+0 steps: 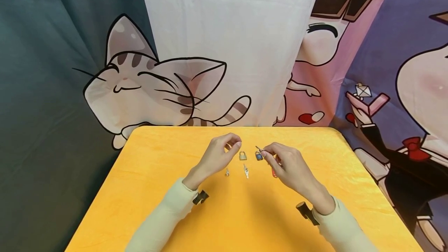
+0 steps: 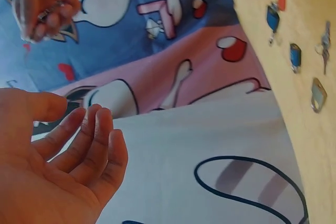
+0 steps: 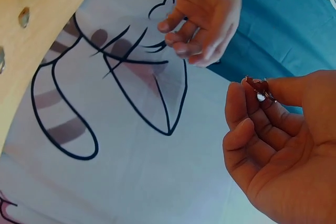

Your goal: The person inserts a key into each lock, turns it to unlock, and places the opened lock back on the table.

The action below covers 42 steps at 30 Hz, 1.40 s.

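Between thumb and fingertips, my right hand [image 1: 290, 166] pinches small metal keys [image 3: 261, 92], partly covered by the fingers. My left hand [image 1: 217, 154] hovers over the table with loosely bent fingers and nothing in its grasp. On the table between the hands, a brass padlock [image 1: 243, 156] lies beside a blue padlock [image 1: 259, 156]. Nearer to me are a set of silvery keys [image 1: 246, 172] and a smaller metal piece [image 1: 227, 172]. A red object [image 1: 274, 173] is partly hidden by the right hand; the left wrist view shows it next to another blue item [image 2: 272, 18].
The yellow-covered table [image 1: 147, 205] ends at a cartoon-printed curtain [image 1: 224, 30] behind it. Dark wrist devices [image 1: 200, 197] sit at both sleeve cuffs.
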Each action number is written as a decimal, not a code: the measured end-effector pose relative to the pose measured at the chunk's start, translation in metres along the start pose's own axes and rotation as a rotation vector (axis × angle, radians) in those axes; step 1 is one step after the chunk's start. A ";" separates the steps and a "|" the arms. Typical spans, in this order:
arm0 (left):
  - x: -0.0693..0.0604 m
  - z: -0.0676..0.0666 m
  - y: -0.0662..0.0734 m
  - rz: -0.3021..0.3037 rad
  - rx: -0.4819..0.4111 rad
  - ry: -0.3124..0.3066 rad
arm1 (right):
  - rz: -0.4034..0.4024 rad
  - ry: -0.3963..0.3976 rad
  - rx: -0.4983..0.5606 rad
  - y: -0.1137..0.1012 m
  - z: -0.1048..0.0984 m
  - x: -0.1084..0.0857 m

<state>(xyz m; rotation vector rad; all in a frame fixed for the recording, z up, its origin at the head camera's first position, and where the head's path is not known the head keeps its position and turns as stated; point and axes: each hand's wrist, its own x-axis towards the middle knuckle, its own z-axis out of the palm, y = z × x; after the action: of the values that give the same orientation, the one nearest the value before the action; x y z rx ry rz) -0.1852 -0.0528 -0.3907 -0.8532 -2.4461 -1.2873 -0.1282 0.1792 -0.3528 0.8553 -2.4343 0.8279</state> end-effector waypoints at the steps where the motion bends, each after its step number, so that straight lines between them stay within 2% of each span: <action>1: 0.003 0.002 -0.003 0.001 0.013 0.002 | 0.003 0.001 -0.003 0.001 -0.001 -0.001; 4: 0.010 0.007 -0.010 -0.010 0.040 -0.005 | 0.004 0.015 -0.035 0.005 -0.003 -0.003; 11: 0.026 0.022 -0.023 -0.041 0.124 -0.072 | 0.015 0.046 -0.069 0.011 -0.008 -0.007; 18: 0.041 0.045 -0.044 -0.098 0.176 -0.146 | 0.023 0.055 -0.068 0.015 -0.007 -0.010; 23: 0.046 0.065 -0.057 -0.128 0.230 -0.205 | 0.026 0.061 -0.069 0.016 -0.006 -0.011; 32: 0.058 0.096 -0.061 -0.151 0.300 -0.271 | 0.026 0.062 -0.058 0.015 -0.006 -0.010; 42: 0.071 0.124 -0.071 -0.289 0.311 -0.335 | 0.022 0.069 -0.057 0.015 -0.006 -0.011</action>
<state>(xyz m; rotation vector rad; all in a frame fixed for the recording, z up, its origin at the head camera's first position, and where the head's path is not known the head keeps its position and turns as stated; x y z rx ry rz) -0.2781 0.0443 -0.4771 -0.6957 -3.0214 -0.8553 -0.1296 0.1974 -0.3606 0.7682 -2.3990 0.7794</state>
